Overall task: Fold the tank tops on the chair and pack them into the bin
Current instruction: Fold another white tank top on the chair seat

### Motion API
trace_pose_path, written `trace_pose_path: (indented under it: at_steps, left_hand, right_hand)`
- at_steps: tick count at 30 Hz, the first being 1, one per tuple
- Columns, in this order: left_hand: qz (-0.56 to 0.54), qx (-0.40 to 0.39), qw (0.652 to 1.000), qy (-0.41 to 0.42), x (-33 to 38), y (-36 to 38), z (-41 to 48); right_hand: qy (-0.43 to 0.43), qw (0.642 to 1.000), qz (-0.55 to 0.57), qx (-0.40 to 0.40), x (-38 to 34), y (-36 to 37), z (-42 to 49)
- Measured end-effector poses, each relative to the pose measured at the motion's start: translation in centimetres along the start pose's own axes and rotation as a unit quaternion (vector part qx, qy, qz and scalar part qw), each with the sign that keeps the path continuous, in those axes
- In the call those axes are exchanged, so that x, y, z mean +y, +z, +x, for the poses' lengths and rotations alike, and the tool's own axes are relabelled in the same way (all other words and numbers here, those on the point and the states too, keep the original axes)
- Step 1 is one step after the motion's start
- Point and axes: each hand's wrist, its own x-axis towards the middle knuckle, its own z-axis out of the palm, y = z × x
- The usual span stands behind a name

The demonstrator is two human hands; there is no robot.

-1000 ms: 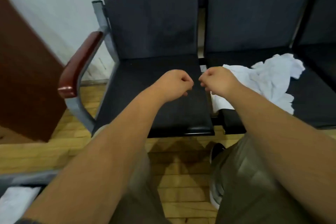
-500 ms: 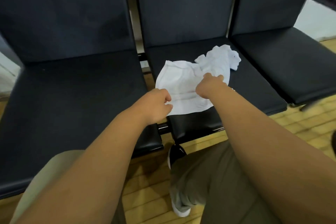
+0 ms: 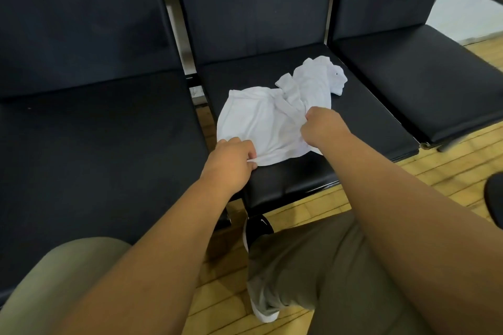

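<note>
Hands pinch the crumpled white cloth tank top (image 3: 269, 122) on the middle black padded chair seat (image 3: 362, 128): left hand (image 3: 231, 163) at the near hem, right hand (image 3: 321, 128) mid-frame, fingers curled tight.

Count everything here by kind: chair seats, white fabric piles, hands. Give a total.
Black padded chair seats: 3 (left seat, middle seat, right seat)
White crumpled pile of tank tops: 1; separate tops cannot be told
Bare hands: 2 (left hand, right hand)
Total: 6
</note>
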Motion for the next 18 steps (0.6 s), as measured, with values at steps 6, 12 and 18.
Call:
trace_pose_path:
  at_steps: [6, 12, 18]
  left_hand:
    - [-0.106, 0.112, 0.988, -0.002, 2.2, -3.2, -0.7]
    - [-0.278, 0.219, 0.934, -0.044, 3.2, -8.3, -2.6]
    - [-0.304, 0.246, 0.919, -0.052, 1.4, -12.6, -5.5]
  right_hand:
    - [0.017, 0.977, 0.187, 0.098, -0.6, -2.4, -0.6]
    - [-0.060, 0.910, 0.394, 0.118, -2.8, -3.6, -2.0]
    - [-0.097, 0.814, 0.566, 0.086, -6.8, -5.3, -5.1]
